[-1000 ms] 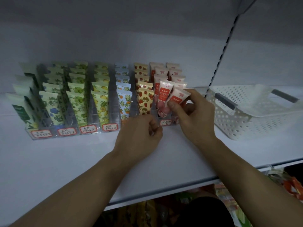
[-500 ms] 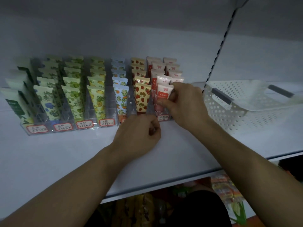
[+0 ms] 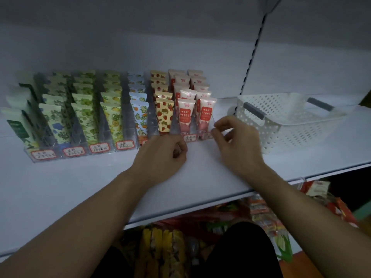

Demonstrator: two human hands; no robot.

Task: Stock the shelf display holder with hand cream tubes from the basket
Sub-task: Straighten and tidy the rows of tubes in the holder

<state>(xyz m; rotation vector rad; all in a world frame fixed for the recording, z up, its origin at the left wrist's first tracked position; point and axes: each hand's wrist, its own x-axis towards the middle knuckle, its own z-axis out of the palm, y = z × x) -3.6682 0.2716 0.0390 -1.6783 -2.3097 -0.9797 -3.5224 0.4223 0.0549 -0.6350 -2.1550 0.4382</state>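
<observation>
A clear display holder (image 3: 60,155) with several lanes stands on the white shelf (image 3: 80,187), filled with rows of printed hand cream tubes. A pink-and-red tube (image 3: 206,113) stands at the front of the rightmost lane, beside a matching tube (image 3: 185,115). My right hand (image 3: 235,143) hovers just right of that lane's front corner, fingers loosely curled, holding nothing. My left hand (image 3: 160,155) rests curled as a fist on the shelf against the holder's front edge, hiding some labels. The white perforated basket (image 3: 251,125) sits to the right; no tubes show inside it.
A slotted upright (image 3: 253,57) rises behind the basket's left end. Grey handles (image 3: 254,112) top the basket's ends. Below the shelf edge hang colourful snack packets (image 3: 160,247). Bare shelf lies in front of the holder.
My right hand set the pink tube down into the front of the rightmost lane, let go, and drew back to the right. My left hand stayed at the holder's front.
</observation>
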